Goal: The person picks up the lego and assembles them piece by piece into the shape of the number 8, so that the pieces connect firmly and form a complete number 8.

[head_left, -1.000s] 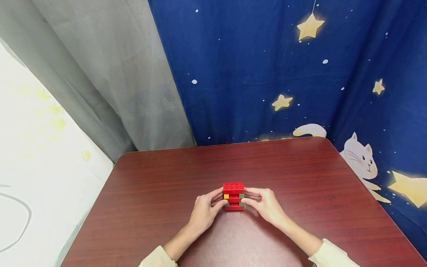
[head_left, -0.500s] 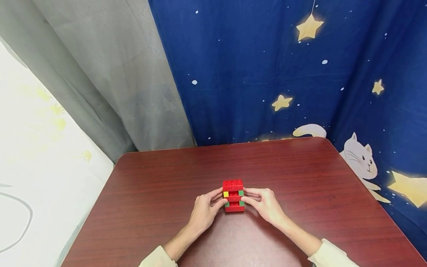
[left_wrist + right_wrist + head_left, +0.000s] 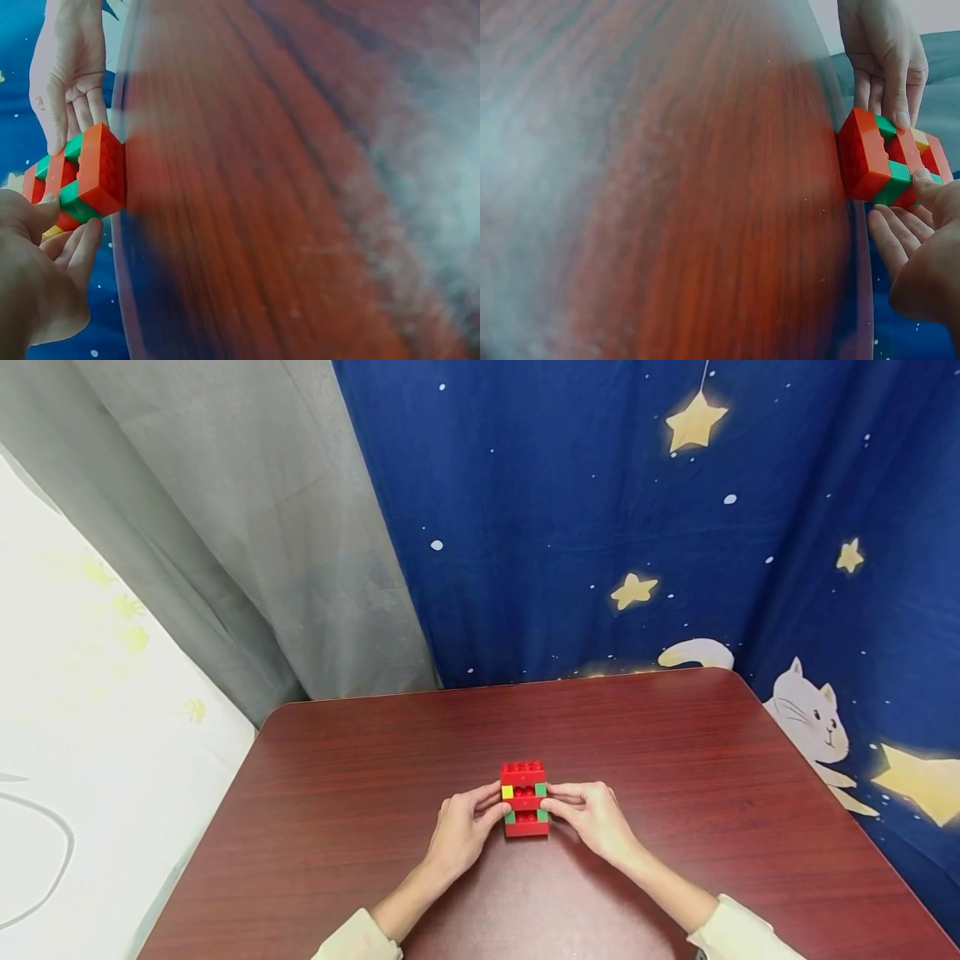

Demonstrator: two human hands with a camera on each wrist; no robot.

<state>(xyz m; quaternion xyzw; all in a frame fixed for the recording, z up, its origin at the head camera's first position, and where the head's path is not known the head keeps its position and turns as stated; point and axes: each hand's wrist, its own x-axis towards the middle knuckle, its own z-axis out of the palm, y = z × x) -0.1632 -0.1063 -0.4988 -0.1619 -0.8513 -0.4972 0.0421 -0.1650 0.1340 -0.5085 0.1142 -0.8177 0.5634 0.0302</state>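
Observation:
Upright near the middle of the table stands a small tower of toy building bricks [image 3: 523, 775]. Three wide red bricks alternate with small corner bricks, leaving windows between them. In the upper gap sit a yellow brick [image 3: 507, 792] on the left and a green brick [image 3: 541, 790] on the right; the lower gap has green at both sides. My left hand [image 3: 459, 833] pinches the tower's left side, thumb in front and fingers behind. On the opposite side my right hand [image 3: 602, 827] grips it likewise. Both wrist views show the bottom red brick [image 3: 96, 165] right at the tabletop.
The dark red wooden table [image 3: 360, 760] has rounded far corners. Behind it hang a grey curtain [image 3: 247, 527] and a blue curtain [image 3: 555, 485] with stars and a white cat. A pale cloth [image 3: 90, 693] lies along the left.
The tower has tipped slightly backward between the hands: its top studs show less and its front face more, with wider windows. Both hands stay almost in place, still holding it.

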